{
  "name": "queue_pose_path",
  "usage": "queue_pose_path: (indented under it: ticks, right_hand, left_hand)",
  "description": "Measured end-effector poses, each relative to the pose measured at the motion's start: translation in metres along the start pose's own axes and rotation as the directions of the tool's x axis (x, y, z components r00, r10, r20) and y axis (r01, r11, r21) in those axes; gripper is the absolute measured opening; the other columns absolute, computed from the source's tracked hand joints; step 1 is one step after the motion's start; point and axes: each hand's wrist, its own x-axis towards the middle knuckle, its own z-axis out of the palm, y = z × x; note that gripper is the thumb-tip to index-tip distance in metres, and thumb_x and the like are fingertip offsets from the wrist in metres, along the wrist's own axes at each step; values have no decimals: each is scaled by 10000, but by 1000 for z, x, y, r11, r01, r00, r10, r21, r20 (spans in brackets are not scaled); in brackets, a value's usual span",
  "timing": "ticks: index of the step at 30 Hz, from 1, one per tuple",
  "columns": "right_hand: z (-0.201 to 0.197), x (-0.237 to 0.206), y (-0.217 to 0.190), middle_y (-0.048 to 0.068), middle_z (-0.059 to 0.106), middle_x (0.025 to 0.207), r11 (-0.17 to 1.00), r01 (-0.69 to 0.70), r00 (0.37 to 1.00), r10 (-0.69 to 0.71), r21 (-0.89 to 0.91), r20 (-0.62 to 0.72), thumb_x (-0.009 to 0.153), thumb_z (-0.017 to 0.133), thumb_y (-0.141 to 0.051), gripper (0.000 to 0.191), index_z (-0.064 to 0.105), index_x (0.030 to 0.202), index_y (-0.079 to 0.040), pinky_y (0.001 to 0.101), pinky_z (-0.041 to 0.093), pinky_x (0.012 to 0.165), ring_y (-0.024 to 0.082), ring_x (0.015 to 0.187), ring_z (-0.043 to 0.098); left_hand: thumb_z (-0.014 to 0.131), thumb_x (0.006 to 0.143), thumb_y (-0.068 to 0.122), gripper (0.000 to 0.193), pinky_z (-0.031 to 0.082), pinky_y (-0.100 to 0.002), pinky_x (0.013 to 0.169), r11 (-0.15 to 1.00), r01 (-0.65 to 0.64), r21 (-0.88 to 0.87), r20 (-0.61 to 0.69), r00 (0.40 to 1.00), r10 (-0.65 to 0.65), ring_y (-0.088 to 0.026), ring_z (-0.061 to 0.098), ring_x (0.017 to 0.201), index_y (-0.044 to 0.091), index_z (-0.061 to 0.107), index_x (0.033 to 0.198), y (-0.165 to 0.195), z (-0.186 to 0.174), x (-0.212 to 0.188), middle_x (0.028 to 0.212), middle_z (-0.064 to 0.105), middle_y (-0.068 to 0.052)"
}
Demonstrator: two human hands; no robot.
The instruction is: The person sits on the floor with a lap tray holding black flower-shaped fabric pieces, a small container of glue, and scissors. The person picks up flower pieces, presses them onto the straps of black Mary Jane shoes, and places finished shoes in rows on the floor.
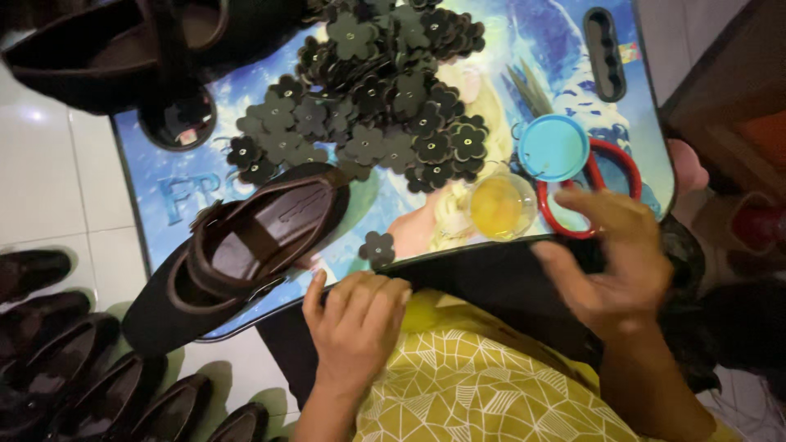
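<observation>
- Left hand (356,315), fingers curled with nothing held, rests at the lap tray (188,184)'s near edge.
- Right hand (610,250) hovers open by the red scissors (626,172).
- One flower (377,247) lies loose beside the undecorated shoe (237,250).
- Beyond the shoe, the flower pile (385,90) seems barely used.

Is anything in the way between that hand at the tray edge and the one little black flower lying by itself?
Nothing visible. The left hand rests at the tray edge, and the lone black flower lies just above its fingertips, with bare tray between. The shoe sits off to the side.
</observation>
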Motion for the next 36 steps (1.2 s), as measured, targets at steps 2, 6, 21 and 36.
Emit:
queue_pose_path:
  ticks: [2, 6, 21, 36]
  right_hand:
    - [2, 13, 5, 126, 626, 1386, 989, 121, 981, -107, -81, 159, 786, 902, -249, 479, 746, 1212, -94, 481, 427, 1132, 346, 1312, 535]
    - [16, 22, 4, 161, 555, 1477, 963, 233, 954, -200, -134, 222, 757, 878, -389, 536, 744, 1195, -112, 524, 356, 1171, 397, 1382, 448]
    - [10, 19, 1, 213, 530, 1510, 964, 228, 966, -206, -136, 158, 828, 802, -500, 495, 760, 1091, -83, 555, 308, 1219, 431, 1439, 406]
    - [4, 14, -2, 220, 549, 1480, 971, 227, 957, -207, -79, 202, 800, 815, -484, 466, 714, 959, -57, 566, 312, 1203, 442, 1403, 448]
  left_hand:
    - [802, 941, 277, 203, 340, -461, 1165, 999, 18, 34, 14, 1000, -19, -154, 612, 1122, 203, 714, 1108, 0, 4, 1, 1115, 683, 51]
    - [797, 925, 345, 378, 353, -470, 1135, 992, 11, 128, 47, 999, -17, -206, 600, 1170, 159, 730, 1247, -3, 12, 6, 1263, 695, 11]
    - [770, 911, 241, 446, 413, -472, 1073, 980, 185, 69, 148, 970, -194, -308, 575, 1212, 52, 686, 1307, -5, 8, 15, 1360, 666, -91]
    - [773, 887, 108, 316, 542, -259, 886, 510, 723, -466, 432, 689, -582, -129, 728, 981, 83, 701, 1194, 7, 5, 21, 1078, 788, -46]
